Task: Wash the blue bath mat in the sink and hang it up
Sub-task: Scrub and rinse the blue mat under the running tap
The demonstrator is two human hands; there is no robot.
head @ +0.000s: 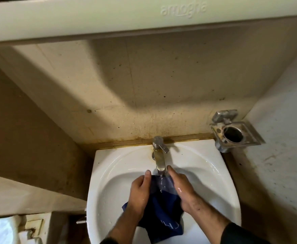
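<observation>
Both hands close on the blue bath mat (163, 208) from either side. The left hand (139, 196) grips its left edge with the fingers curled under the cloth and the thumb lying along the top. The right hand (182, 191) clamps the right edge, thumb stretched forward toward the spout. Between the two thumbs the upper part of the mat is stretched flat, and a thin stream of water (160, 182) falls onto it there. The rest of the mat hangs bunched and dark down into the bowl of the white sink (109, 173), with pale lettering showing near its lower end. The metal tap (159, 154) stands at the back rim, its lever turned to the right. A tarnished metal holder (233, 132) is fixed on the wall to the right of the sink.
</observation>
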